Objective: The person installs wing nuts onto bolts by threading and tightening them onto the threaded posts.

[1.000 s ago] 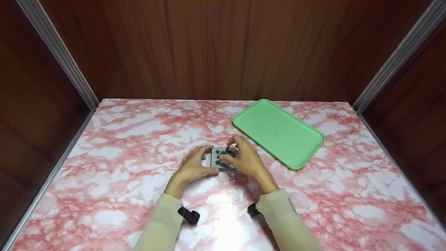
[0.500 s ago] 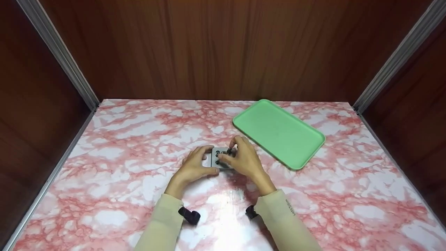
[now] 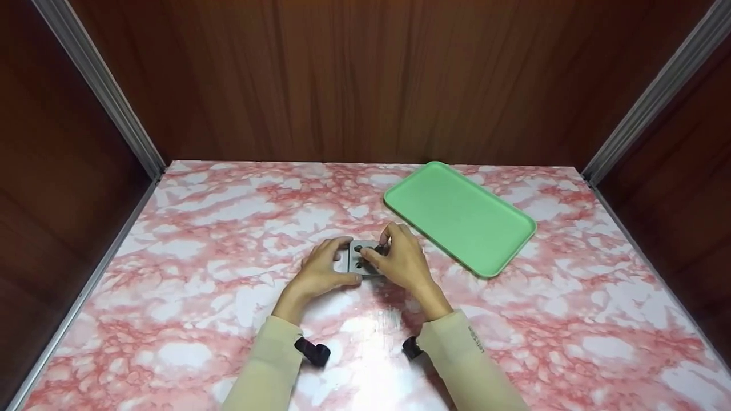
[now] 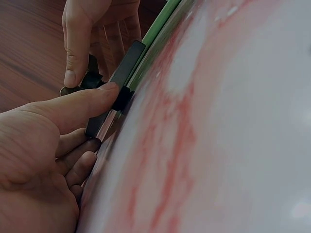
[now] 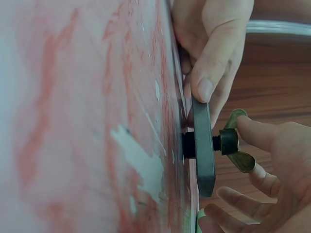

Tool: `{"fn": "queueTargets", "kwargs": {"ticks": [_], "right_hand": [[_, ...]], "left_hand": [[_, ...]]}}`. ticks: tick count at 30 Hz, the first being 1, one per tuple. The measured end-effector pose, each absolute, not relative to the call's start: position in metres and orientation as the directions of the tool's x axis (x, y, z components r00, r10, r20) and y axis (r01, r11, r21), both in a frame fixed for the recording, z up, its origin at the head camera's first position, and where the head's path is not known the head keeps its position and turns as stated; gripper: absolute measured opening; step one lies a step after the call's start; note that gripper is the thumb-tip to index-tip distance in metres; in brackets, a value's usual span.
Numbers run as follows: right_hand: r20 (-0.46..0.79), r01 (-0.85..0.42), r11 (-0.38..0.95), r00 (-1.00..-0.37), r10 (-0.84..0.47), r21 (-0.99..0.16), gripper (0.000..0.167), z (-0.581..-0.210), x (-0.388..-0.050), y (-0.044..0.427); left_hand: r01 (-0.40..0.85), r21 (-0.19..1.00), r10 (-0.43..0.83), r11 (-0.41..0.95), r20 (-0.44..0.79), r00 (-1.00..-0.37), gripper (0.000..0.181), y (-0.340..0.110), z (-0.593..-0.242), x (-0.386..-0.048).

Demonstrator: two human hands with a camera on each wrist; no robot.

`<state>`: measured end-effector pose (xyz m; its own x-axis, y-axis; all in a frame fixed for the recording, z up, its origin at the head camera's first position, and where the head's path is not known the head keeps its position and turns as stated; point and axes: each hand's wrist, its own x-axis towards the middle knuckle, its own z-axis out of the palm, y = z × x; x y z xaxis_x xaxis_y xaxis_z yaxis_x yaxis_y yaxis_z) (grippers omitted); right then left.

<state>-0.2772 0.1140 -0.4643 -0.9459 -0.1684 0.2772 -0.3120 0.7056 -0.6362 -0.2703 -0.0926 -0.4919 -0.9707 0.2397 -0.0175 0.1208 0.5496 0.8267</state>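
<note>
A grey metal plate with several dark holes is held level, a little above the table. My left hand grips its left end, thumb on the near edge and fingers at the far edge. Over the plate's right part, my right hand pinches a wing nut between thumb and index finger. Brass-coloured wings and a black hub show in the right wrist view, with a short stretch of thread between hub and plate. A black piece sits under the plate. My right hand hides part of the plate in the head view.
A green tray lies angled behind and to the right of my right hand. The table has a red and white marbled top. Dark wood panels rise at the back and both sides.
My right thumb and index finger have turned the wing nut, and its wings have swung round. My left hand keeps its hold on the plate. The head view has shifted very slightly.
</note>
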Motion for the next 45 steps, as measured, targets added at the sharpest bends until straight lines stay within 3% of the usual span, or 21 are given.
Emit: {"fn": "queueTargets", "kwargs": {"ticks": [13, 23, 35, 45], "right_hand": [[0.267, -0.331, 0.704, -0.942, -0.203, -0.629, 0.036, -0.464, -0.278, 0.116], [0.258, -0.411, 0.613, -0.909, -0.326, -0.674, 0.017, -0.456, -0.286, 0.134], [0.280, -0.528, 0.553, -0.836, -0.473, -0.644, 0.035, -0.455, -0.290, 0.142], [0.237, -0.527, 0.535, -0.822, -0.518, -0.660, 0.044, -0.456, -0.288, 0.141]], "left_hand": [[0.136, 0.831, 0.248, 0.539, -0.002, -0.969, 0.091, -0.091, -0.492, -0.271], [0.130, 0.838, 0.240, 0.530, -0.002, -0.971, 0.092, -0.092, -0.492, -0.271], [0.132, 0.839, 0.239, 0.528, 0.002, -0.971, 0.091, -0.094, -0.492, -0.270], [0.135, 0.834, 0.243, 0.535, 0.001, -0.970, 0.091, -0.093, -0.492, -0.270]]}}
